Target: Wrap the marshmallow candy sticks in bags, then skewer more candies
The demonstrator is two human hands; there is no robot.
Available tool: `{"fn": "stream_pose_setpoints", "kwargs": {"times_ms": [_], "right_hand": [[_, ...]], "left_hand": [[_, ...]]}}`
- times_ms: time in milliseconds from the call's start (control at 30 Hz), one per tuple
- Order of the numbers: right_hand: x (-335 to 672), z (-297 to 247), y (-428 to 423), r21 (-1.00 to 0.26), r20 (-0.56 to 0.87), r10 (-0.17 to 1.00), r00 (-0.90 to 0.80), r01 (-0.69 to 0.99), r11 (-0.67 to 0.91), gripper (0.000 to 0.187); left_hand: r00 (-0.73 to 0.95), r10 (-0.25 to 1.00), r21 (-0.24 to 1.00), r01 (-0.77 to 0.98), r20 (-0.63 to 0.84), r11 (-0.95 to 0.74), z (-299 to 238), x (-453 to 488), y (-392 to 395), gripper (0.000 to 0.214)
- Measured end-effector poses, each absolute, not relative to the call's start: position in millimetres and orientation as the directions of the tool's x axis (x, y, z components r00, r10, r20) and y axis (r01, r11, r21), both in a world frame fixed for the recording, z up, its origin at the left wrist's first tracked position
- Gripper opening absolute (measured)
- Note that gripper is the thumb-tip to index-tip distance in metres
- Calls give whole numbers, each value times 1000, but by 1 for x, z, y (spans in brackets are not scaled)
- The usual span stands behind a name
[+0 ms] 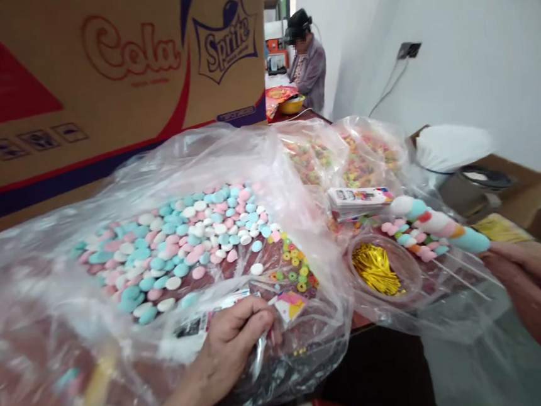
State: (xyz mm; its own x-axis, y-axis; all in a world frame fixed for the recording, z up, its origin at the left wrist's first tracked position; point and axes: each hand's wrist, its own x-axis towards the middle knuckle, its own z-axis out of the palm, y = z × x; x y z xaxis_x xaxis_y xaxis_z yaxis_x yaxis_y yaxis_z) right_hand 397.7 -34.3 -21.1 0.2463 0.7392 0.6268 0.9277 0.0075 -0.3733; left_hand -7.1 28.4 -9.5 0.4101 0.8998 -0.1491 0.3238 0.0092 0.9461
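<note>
head view: the right hand pinches a candy stick by one end, perhaps to spare its length, right of gold ties likely set within reach; the left hand, fingers curled, seemingly grips a printed wrapper.

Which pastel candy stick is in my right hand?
The upper, chunky blue, white and pink candy stick, held at its blue end by the bare right hand; the smaller-pieced candy sticks lie beside the clear round tub of gold strips.
</note>
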Motion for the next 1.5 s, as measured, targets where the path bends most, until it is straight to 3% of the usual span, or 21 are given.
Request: {"fn": "stream_pose_setpoints", "kwargs": {"times_ms": [100, 167, 300, 600, 900, 1233, 1500], "right_hand": [[360, -4, -24, -287, 631, 774, -48, 913, 290, 22], [338, 6, -14, -197, 638, 728, -251, 861, 469, 18], [317, 14, 3, -135, 634, 646, -426, 761, 634, 19], [311, 8, 9, -80, 613, 601, -513, 716, 693, 19], [319, 5, 7, -32, 618, 580, -530, 721, 693, 20], [318, 2, 9, -88, 625, 599, -502, 716, 692, 18], [329, 2, 12, -63, 569, 590, -573, 685, 726, 18]], "left_hand": [[437, 884, 964, 260, -166, 53, -14, -11, 26, 31], [463, 872, 962, 271, -157, 29, -16, -15, 24, 33], [491, 858, 960, 279, -148, 6, -15, -22, 21, 34], [493, 848, 981, 69, -193, 183, -22, -23, 22, 29], [494, 822, 949, 23, -285, 315, -29, -24, 23, 31], [471, 799, 920, 74, -373, 386, -35, -26, 26, 34], [539, 755, 925, 155, -372, 346, -23, -25, 31, 36]]}}
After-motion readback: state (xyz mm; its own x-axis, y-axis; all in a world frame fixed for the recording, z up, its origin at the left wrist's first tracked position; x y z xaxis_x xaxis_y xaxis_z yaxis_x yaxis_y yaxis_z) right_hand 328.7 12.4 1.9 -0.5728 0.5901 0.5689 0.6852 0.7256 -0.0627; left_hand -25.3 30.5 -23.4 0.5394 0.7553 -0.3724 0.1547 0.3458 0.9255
